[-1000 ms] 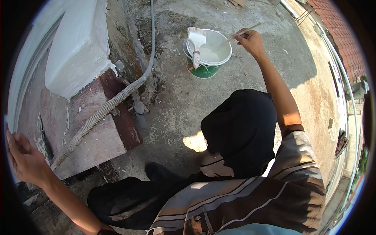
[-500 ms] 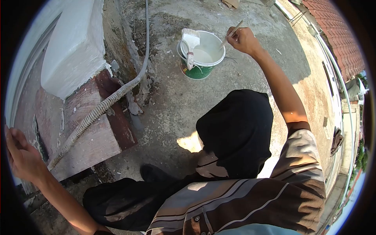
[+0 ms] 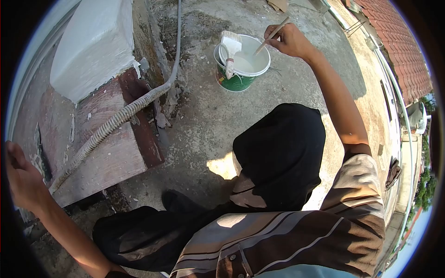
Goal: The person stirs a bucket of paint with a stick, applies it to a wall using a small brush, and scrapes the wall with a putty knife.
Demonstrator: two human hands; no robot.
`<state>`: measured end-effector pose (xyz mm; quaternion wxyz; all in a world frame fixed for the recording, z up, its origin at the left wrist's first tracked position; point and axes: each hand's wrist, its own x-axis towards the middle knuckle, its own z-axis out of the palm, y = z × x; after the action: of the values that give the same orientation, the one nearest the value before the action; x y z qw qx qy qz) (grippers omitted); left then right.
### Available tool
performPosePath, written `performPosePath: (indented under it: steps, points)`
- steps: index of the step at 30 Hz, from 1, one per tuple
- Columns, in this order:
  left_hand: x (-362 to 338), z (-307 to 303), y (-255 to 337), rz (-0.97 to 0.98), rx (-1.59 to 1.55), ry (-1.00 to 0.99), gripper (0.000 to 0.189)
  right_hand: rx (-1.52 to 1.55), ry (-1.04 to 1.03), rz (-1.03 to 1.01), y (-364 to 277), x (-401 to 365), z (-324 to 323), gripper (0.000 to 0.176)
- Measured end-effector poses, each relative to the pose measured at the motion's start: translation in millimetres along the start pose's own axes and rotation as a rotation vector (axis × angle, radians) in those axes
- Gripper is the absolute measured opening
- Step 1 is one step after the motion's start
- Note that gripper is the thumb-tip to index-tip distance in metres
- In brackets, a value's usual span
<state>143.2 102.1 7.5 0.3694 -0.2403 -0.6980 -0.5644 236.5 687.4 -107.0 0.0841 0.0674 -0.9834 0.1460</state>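
A green and white paint bucket (image 3: 235,82) stands on the concrete floor with white liquid paint (image 3: 245,62) inside. My right hand (image 3: 293,41) is closed round a thin pale stick (image 3: 273,35), whose lower end reaches down into the bucket towards the paint. Across the bucket's left rim rests a wide paintbrush (image 3: 230,53), bristles up and handle hanging over the front. At the far left edge my left hand (image 3: 27,183) has its fingers loosely apart, holding nothing visible, beside the worn ledge. Its fingertips are partly cut off by the view's edge.
A ribbed hose (image 3: 113,121) runs over the reddish ledge (image 3: 104,155) and joins a grey pipe (image 3: 178,37). Above the ledge is a white-painted block (image 3: 95,51). My bent knee in black cloth (image 3: 282,148) is in front of the bucket. Roof tiles (image 3: 394,41) show at right.
My right hand has tipped the stick and shifted slightly, with the stick's end now further inside the bucket. The view has shifted a little. My left hand is still at the left edge.
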Motion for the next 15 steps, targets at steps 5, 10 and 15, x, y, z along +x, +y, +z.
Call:
performPosePath:
  steps: [5, 10, 15]
  points:
    - [-2.0, 9.2, 3.1, 0.016, -0.013, -0.012, 0.014, -0.005, -0.173, -0.120, 1.6, -11.0, -4.6, 0.010]
    - [-3.9, 20.2, 9.7, 0.038, -0.023, -0.016, 0.015, -0.103, -0.162, -0.143, -8.9, 3.2, -20.7, 0.004]
    - [-15.8, 39.7, 27.6, 0.033, -0.011, -0.027, 0.014, -0.011, 0.032, 0.011, -29.1, 0.4, -60.3, 0.006]
